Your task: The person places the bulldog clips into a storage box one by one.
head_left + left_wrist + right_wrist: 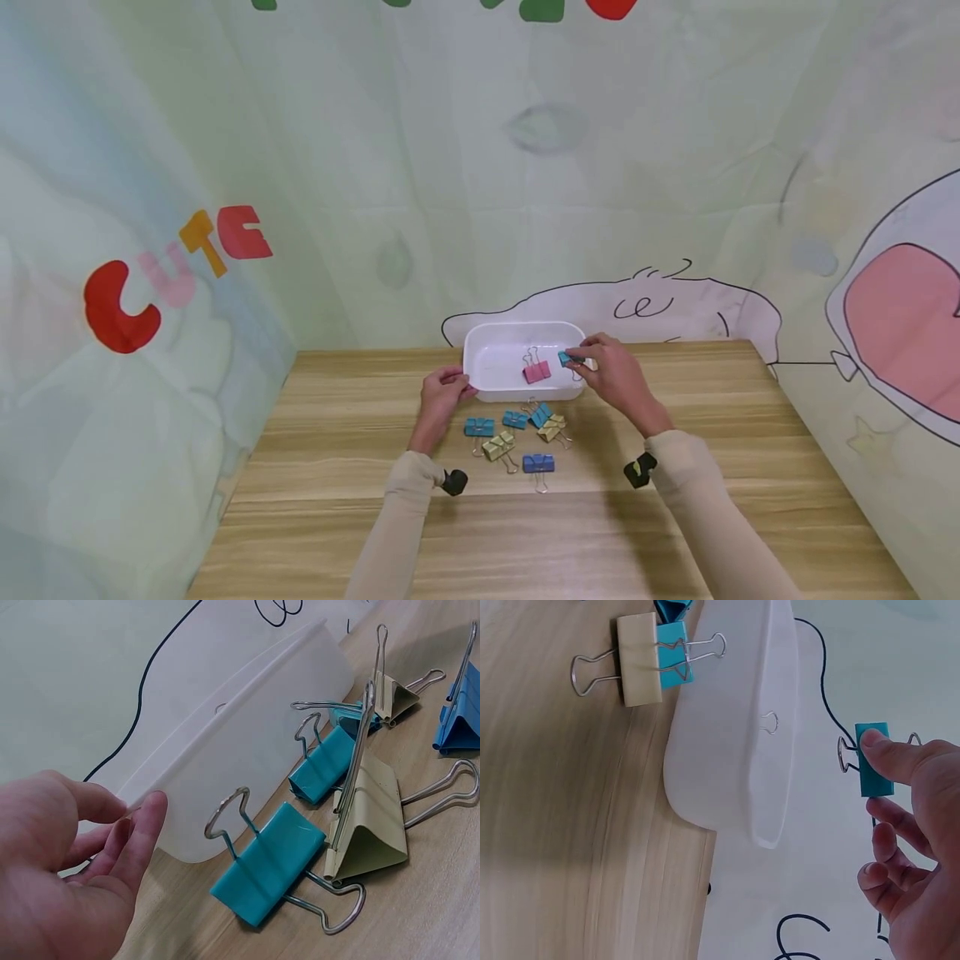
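1. Head view: the right hand (617, 377) pinches a teal binder clip (567, 358) over the right end of a white tray (480, 342). The left hand (441, 393) grips the tray's opposite rim. Below the pinch, a pink clip (536, 372) lies inside the tray; loose clips (517, 437) lie on the wooden table (315, 433).
2. Left wrist view: thumb and fingers (142, 832) curl around the tray's thin rim, steadying it.
3. Right wrist view: the clip (873, 759) is small, teal, with wire handles, held between thumb and fingertip just outside the rim. Judged risk: a pinch this shallow could slip, dropping the clip beside the tray.
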Demonstrator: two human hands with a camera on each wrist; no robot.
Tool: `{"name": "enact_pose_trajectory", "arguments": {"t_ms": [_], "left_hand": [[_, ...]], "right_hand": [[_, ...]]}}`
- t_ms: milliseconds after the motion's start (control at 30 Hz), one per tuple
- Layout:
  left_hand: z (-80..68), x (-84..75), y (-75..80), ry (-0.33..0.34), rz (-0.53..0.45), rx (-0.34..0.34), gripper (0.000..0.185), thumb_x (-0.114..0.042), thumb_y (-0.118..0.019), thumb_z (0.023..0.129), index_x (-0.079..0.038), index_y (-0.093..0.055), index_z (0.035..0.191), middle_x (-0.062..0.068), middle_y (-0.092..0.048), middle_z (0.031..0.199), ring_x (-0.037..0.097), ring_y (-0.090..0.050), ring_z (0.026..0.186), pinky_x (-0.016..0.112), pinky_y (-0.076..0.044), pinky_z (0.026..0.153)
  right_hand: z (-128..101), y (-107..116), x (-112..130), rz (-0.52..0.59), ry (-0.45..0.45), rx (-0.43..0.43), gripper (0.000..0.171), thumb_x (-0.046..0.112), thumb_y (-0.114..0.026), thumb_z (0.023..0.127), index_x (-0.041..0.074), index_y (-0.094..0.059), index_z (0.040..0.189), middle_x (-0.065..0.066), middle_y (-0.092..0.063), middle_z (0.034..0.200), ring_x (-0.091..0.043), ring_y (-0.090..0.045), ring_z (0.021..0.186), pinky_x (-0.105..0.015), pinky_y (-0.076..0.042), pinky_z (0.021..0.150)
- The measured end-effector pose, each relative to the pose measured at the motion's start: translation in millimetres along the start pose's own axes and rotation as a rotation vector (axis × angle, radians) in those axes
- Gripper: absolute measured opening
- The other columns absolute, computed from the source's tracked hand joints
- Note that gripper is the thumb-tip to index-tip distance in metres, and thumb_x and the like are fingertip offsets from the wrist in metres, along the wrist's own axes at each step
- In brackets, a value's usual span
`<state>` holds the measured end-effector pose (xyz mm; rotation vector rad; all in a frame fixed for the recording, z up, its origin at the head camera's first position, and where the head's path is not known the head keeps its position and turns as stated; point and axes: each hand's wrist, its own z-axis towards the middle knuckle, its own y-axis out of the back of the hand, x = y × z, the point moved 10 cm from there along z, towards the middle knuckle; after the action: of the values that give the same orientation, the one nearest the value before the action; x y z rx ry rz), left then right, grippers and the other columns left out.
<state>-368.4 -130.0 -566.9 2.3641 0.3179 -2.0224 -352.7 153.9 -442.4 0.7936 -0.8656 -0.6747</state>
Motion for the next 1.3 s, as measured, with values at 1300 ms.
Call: {"name": "enact_pose_trajectory", "arguments": {"t_ms": [1300], "left_hand": [[1.3, 0.7, -0.2, -0.006, 0.000, 0.011, 0.032, 0.006, -0.060, 0.100, 0.020, -0.054, 0.129, 0.026, -0.058, 0.110, 0.021, -0.069, 0.082, 0.044, -0.063, 0.095]], "right_hand": [[3.9, -21.5, -19.7, 0.011, -0.161, 0.063, 0.063, 0.020, -0.086, 0.088, 0.012, -0.061, 0.146, -0.026, -0.050, 0.145, -0.045, -0.054, 0.125, -0.061, -0.056, 0.101]]}}
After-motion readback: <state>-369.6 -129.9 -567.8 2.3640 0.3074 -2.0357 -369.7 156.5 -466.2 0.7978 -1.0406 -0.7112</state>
